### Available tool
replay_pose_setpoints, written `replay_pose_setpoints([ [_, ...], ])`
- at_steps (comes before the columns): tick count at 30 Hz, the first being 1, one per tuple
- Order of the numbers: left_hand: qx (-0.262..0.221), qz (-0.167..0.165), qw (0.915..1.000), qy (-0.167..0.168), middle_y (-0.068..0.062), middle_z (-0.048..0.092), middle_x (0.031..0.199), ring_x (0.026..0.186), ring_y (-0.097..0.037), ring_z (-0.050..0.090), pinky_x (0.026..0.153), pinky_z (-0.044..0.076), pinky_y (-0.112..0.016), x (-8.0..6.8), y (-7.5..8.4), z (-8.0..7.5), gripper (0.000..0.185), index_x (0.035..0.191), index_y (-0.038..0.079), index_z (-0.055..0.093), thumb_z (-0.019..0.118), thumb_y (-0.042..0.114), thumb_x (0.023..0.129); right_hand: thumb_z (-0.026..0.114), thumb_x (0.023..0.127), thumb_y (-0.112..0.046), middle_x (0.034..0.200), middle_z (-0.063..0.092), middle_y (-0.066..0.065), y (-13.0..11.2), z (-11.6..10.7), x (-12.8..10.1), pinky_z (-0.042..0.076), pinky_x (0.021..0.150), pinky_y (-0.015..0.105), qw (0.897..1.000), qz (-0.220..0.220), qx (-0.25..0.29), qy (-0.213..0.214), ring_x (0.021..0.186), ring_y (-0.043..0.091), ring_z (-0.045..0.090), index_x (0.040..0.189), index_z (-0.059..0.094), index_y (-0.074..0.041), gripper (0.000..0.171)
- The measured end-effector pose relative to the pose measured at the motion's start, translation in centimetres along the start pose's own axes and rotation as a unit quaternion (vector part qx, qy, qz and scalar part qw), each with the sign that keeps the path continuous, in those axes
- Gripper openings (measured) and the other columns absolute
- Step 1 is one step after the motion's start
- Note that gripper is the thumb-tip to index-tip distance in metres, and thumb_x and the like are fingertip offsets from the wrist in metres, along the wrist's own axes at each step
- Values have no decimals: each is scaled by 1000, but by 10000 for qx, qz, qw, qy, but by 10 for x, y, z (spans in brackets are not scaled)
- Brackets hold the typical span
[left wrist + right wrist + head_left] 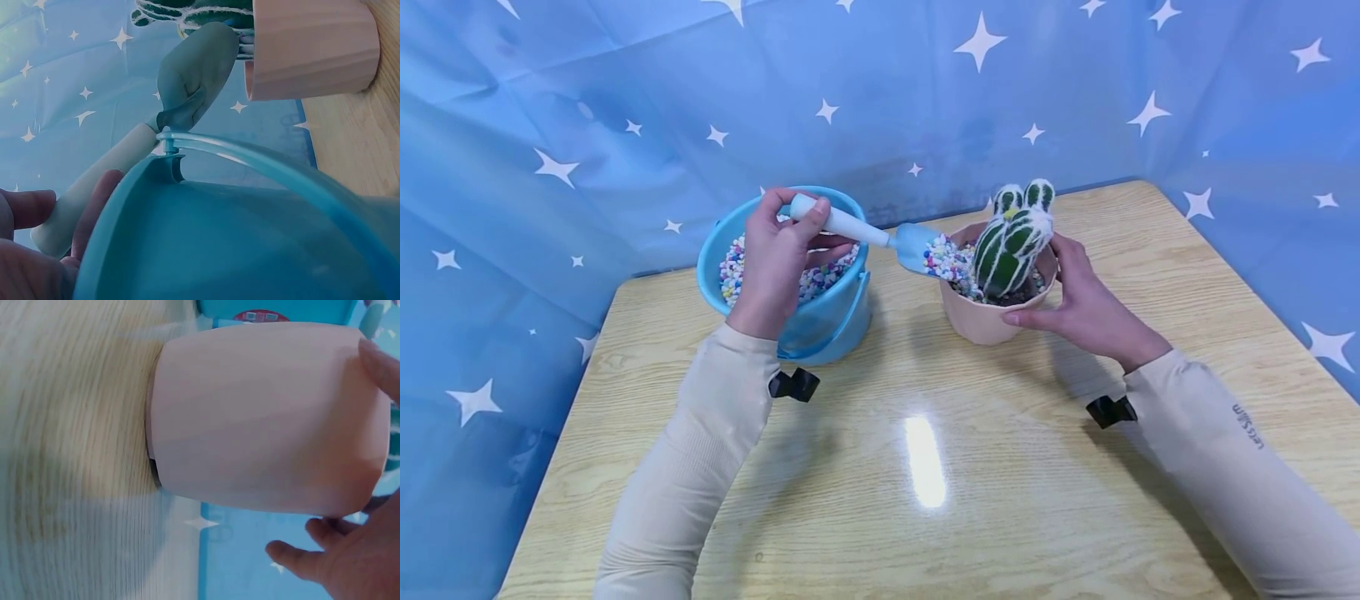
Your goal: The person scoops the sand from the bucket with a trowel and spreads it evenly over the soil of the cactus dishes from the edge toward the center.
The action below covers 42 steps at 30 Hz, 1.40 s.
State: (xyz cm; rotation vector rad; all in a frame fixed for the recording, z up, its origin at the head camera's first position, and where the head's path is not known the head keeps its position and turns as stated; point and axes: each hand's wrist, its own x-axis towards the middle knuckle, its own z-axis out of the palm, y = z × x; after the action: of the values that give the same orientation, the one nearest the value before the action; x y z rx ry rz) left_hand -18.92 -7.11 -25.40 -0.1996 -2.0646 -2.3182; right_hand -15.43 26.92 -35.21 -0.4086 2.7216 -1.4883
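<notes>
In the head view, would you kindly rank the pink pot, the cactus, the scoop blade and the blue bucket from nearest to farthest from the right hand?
1. Pink pot: held by the right hand.
2. Cactus: in the pot, just left.
3. Scoop blade: over the pot's left rim.
4. Blue bucket: far left.

Blue bucket of multicoloured pebbles; pale blue scoop with white handle; pink pot; green cactus with white stripes; light wood-grain table; blue backdrop with white stars; beige sleeves.
</notes>
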Motion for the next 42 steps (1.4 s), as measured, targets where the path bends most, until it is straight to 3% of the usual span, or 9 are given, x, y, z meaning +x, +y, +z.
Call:
replay_pose_setpoints([
  [4, 63, 90, 9999, -30, -23, 65, 110, 82, -32, 72, 72, 62, -39, 0, 3, 3, 20, 112, 4, 50, 61, 15, 99, 85, 79, -14, 156, 11, 15, 0, -1, 0, 21, 113, 64, 9999, -16, 121, -80, 142, 36, 13, 158, 10, -18, 109],
  [12, 172, 230, 9996, -53, -22, 66, 108, 81, -32, 72, 72, 62, -40, -1, 5, 7, 20, 111, 5, 51, 62, 14, 98, 89, 75, -18, 151, 16, 18, -1, 4, 0, 24, 111, 65, 9997, -94, -192, 118, 137, 37, 17, 156, 17, -15, 109],
  [15, 263, 311, 9991, -65, -21, 67, 108, 81, -32, 72, 72, 62, -40, -2, 6, 7, 20, 111, 6, 52, 63, 15, 97, 89, 75, -19, 154, 14, 17, -2, 4, 1, 21, 111, 66, 9996, -153, -229, 110, 140, 35, 12, 157, 16, -18, 109],
  [19, 317, 428, 9985, -100, -21, 66, 108, 81, -32, 72, 72, 62, -40, -3, 7, 9, 21, 110, 6, 52, 65, 16, 97, 87, 78, -19, 157, 11, 16, -3, 0, 0, 28, 106, 63, 9998, -73, -203, -10, 139, 34, 10, 158, 9, -23, 112],
  [25, 413, 566, 9975, -38, -21, 67, 107, 78, -31, 71, 70, 62, -40, -4, 12, 12, 22, 111, 6, 55, 67, 18, 96, 87, 78, -24, 152, 21, 19, -5, -1, 0, 35, 98, 54, 9996, 113, -250, -34, 131, 35, 18, 158, 10, -16, 111],
  [32, 656, 849, 9941, -169, -18, 69, 103, 78, -30, 72, 70, 63, -40, -6, 15, 17, 27, 114, 6, 57, 70, 19, 94, 89, 74, -31, 153, 20, 17, -6, 4, -1, 26, 106, 66, 9986, 13, -503, 169, 135, 35, 14, 157, 17, -15, 111],
  [37, 871, 1088, 9900, -233, -15, 69, 102, 79, -30, 71, 69, 63, -40, -6, 14, 19, 29, 116, 7, 59, 71, 21, 93, 89, 74, -24, 156, 14, 17, -4, 4, 0, 21, 110, 67, 9996, -24, -265, 77, 140, 34, 10, 157, 14, -16, 112],
  [42, 456, 1153, 9921, -189, -18, 68, 102, 80, -32, 71, 70, 63, -42, -6, 16, 14, 27, 115, 9, 60, 71, 21, 93, 89, 75, -21, 154, 15, 17, -1, 3, 0, 23, 110, 65, 9999, 4, -118, 16, 139, 36, 14, 158, 13, -16, 113],
])
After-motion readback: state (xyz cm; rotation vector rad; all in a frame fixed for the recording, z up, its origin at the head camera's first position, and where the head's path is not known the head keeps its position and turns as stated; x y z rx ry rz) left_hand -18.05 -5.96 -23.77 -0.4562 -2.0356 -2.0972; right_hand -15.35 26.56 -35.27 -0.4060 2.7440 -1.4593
